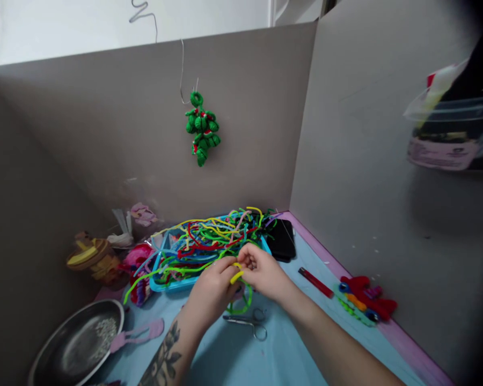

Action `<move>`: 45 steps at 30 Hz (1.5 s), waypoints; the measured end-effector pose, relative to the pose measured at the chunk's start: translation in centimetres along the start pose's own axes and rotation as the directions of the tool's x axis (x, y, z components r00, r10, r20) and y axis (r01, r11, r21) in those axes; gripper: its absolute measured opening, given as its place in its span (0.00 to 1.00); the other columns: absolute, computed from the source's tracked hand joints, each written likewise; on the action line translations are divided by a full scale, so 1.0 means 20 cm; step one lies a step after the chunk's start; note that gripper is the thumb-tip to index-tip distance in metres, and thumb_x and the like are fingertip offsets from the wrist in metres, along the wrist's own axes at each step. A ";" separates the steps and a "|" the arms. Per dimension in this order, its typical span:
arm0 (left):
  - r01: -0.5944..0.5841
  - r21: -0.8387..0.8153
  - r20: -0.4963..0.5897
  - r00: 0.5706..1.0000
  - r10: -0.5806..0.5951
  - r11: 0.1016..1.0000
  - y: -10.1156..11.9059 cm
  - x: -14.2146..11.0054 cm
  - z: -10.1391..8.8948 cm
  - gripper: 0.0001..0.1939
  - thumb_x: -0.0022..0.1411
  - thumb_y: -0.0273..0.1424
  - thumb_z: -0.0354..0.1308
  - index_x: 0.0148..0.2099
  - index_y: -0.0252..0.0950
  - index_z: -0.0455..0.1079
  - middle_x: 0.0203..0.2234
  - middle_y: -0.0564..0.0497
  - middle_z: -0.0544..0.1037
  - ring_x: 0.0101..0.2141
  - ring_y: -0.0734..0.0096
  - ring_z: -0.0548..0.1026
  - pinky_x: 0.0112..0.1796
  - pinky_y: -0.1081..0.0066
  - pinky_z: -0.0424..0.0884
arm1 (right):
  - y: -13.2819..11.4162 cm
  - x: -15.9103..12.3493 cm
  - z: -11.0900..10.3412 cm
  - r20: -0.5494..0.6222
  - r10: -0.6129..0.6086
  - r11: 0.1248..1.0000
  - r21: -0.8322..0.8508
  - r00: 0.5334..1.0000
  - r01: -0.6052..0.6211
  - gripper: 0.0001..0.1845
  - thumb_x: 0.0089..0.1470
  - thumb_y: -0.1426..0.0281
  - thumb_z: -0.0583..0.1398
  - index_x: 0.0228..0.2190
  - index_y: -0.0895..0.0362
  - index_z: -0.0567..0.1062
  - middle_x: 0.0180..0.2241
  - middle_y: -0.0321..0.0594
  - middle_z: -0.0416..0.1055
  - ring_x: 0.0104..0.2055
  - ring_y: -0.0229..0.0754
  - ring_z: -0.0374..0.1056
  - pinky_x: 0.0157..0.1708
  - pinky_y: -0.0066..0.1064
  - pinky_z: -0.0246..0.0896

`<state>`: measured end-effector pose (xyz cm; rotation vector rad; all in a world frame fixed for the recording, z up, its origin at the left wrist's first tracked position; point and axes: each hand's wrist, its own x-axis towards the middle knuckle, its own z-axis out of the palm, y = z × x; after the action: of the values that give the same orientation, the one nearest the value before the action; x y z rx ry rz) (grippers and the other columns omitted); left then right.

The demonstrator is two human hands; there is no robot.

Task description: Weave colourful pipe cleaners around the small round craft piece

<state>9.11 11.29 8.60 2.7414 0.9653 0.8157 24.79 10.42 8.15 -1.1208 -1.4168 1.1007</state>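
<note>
My left hand (pixel 215 287) and my right hand (pixel 263 271) meet over the front of the blue tray (pixel 173 285), fingers pinched together. Between them is a short bent yellow pipe cleaner (pixel 236 277), partly hidden by the fingers. A light green pipe cleaner (pixel 247 300) curves in a loop just under the hands; whether it is joined to the yellow one I cannot tell. Many loose pipe cleaners (pixel 209 236) in several colours overflow the tray. Below the hands, a pair of metal scissors (pixel 249 321) lies on the blue table cover (pixel 225 359).
At the left stands a metal bowl (pixel 70 348) holding small pale bits, a pink strip (pixel 139 335) at its rim. A black flat object (pixel 284 241), a slim red object (pixel 316 282) and colourful pipe-cleaner figures (pixel 366 300) lie right. A green ornament (pixel 202 128) hangs behind.
</note>
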 end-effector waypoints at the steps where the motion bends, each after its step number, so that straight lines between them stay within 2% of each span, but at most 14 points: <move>1: -0.016 -0.039 -0.036 0.999 0.014 0.999 -0.01 0.00 -0.01 0.10 0.56 0.23 0.55 0.42 0.37 0.70 0.43 0.45 0.75 0.42 0.66 0.74 0.43 0.67 0.71 | 0.00 0.00 0.00 -0.026 -0.020 1.000 0.022 0.999 0.020 0.10 0.37 0.80 0.55 0.25 0.56 0.63 0.22 0.29 0.60 0.23 0.33 0.57 0.23 0.24 0.52; 3: -0.010 -0.126 -0.146 0.989 -0.009 0.992 -0.03 -0.01 -0.02 0.14 0.57 0.24 0.56 0.46 0.39 0.67 0.45 0.46 0.74 0.45 0.68 0.73 0.46 0.67 0.70 | -0.02 0.01 -0.01 -0.076 -0.065 0.994 0.077 0.995 0.071 0.08 0.40 0.78 0.56 0.25 0.55 0.63 0.23 0.29 0.60 0.25 0.33 0.58 0.25 0.24 0.53; 6: 0.076 -0.210 -0.267 0.954 -0.132 0.975 -0.06 -0.01 -0.02 0.22 0.55 0.25 0.58 0.52 0.40 0.62 0.47 0.46 0.73 0.48 0.66 0.71 0.48 0.64 0.68 | -0.04 0.00 -0.02 -0.121 -0.135 0.978 0.145 0.983 0.152 0.06 0.43 0.74 0.57 0.26 0.55 0.64 0.24 0.30 0.60 0.26 0.34 0.59 0.26 0.25 0.55; 11: 0.183 -0.309 -0.284 0.919 -0.274 0.933 -0.09 -0.02 0.05 0.23 0.55 0.22 0.56 0.53 0.39 0.62 0.43 0.47 0.76 0.43 0.68 0.75 0.43 0.67 0.72 | -0.06 -0.02 -0.01 -0.098 -0.177 0.967 0.170 0.979 0.192 0.05 0.46 0.73 0.58 0.29 0.55 0.66 0.25 0.32 0.63 0.28 0.35 0.61 0.28 0.25 0.57; 14: 0.150 -0.272 -0.335 0.911 -0.240 0.951 -0.09 -0.02 0.06 0.20 0.53 0.19 0.56 0.48 0.38 0.67 0.39 0.49 0.78 0.39 0.69 0.76 0.40 0.70 0.73 | -0.05 -0.03 -0.01 -0.074 -0.192 0.971 0.129 0.979 0.201 0.06 0.47 0.74 0.57 0.31 0.55 0.68 0.26 0.33 0.65 0.29 0.35 0.63 0.29 0.26 0.59; 18: 0.039 -0.134 -0.415 0.905 -0.092 0.990 -0.08 -0.02 0.04 0.16 0.52 0.17 0.54 0.42 0.37 0.70 0.33 0.50 0.78 0.34 0.71 0.76 0.37 0.71 0.72 | -0.06 -0.03 -0.02 -0.048 -0.246 0.967 -0.072 0.968 0.243 0.12 0.48 0.77 0.56 0.35 0.55 0.73 0.30 0.36 0.68 0.31 0.37 0.65 0.30 0.27 0.59; 22: -0.032 -0.051 -0.442 0.897 0.007 0.998 -0.08 -0.03 0.02 0.15 0.53 0.17 0.54 0.41 0.37 0.70 0.32 0.50 0.78 0.34 0.71 0.75 0.37 0.71 0.72 | -0.07 -0.05 0.00 -0.108 -0.276 0.954 -0.151 0.955 0.259 0.07 0.50 0.75 0.57 0.31 0.56 0.75 0.29 0.36 0.70 0.31 0.38 0.66 0.30 0.27 0.60; 26: 0.003 -0.073 -0.387 0.921 -0.031 0.997 -0.08 -0.02 0.03 0.17 0.53 0.19 0.56 0.45 0.38 0.68 0.36 0.49 0.78 0.37 0.69 0.75 0.39 0.69 0.72 | -0.07 -0.05 0.00 -0.195 -0.234 0.971 -0.085 0.952 0.222 0.05 0.50 0.73 0.58 0.29 0.56 0.74 0.29 0.37 0.72 0.32 0.38 0.68 0.32 0.27 0.62; 29: 0.065 -0.114 -0.363 0.926 -0.102 0.991 -0.07 -0.02 0.06 0.20 0.53 0.20 0.57 0.49 0.38 0.66 0.39 0.48 0.77 0.39 0.68 0.75 0.40 0.68 0.72 | -0.08 -0.06 -0.01 -0.181 -0.214 0.977 -0.032 0.960 0.212 0.04 0.51 0.72 0.58 0.30 0.56 0.74 0.29 0.36 0.72 0.31 0.38 0.68 0.31 0.27 0.63; 33: 0.071 -0.143 -0.409 0.904 -0.125 0.987 -0.05 -0.01 0.05 0.16 0.54 0.21 0.57 0.46 0.37 0.68 0.36 0.48 0.78 0.36 0.68 0.75 0.37 0.69 0.72 | -0.09 -0.07 0.00 -0.160 -0.257 0.966 -0.064 0.953 0.250 0.04 0.51 0.72 0.58 0.30 0.56 0.74 0.30 0.37 0.72 0.32 0.38 0.68 0.32 0.27 0.63; 37: 0.029 -0.148 -0.481 0.871 -0.097 0.989 -0.01 -0.01 -0.01 0.10 0.56 0.23 0.56 0.41 0.37 0.69 0.31 0.50 0.77 0.33 0.70 0.75 0.34 0.71 0.72 | -0.10 -0.08 0.00 -0.171 -0.377 0.921 -0.176 0.910 0.349 0.04 0.51 0.74 0.58 0.28 0.55 0.74 0.28 0.36 0.71 0.32 0.37 0.67 0.33 0.28 0.61; 40: 0.009 -0.145 -0.507 0.858 -0.082 0.989 0.01 -0.01 -0.04 0.10 0.57 0.23 0.55 0.42 0.37 0.69 0.31 0.50 0.77 0.33 0.70 0.74 0.34 0.70 0.71 | -0.11 -0.08 0.00 -0.153 -0.441 0.889 -0.210 0.885 0.407 0.06 0.51 0.75 0.58 0.27 0.55 0.74 0.27 0.35 0.70 0.31 0.37 0.66 0.33 0.28 0.61; 45: -0.030 -0.090 -0.546 0.838 -0.024 0.996 0.01 -0.02 -0.05 0.14 0.57 0.21 0.55 0.45 0.38 0.68 0.35 0.49 0.76 0.36 0.69 0.74 0.36 0.69 0.72 | -0.13 -0.10 0.00 -0.121 -0.458 0.875 -0.234 0.881 0.423 0.07 0.52 0.76 0.57 0.26 0.54 0.73 0.27 0.36 0.70 0.31 0.38 0.66 0.31 0.29 0.60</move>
<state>8.52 10.81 9.40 2.4608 0.9642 1.6596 24.66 8.07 10.40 -0.9364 -1.5687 0.5281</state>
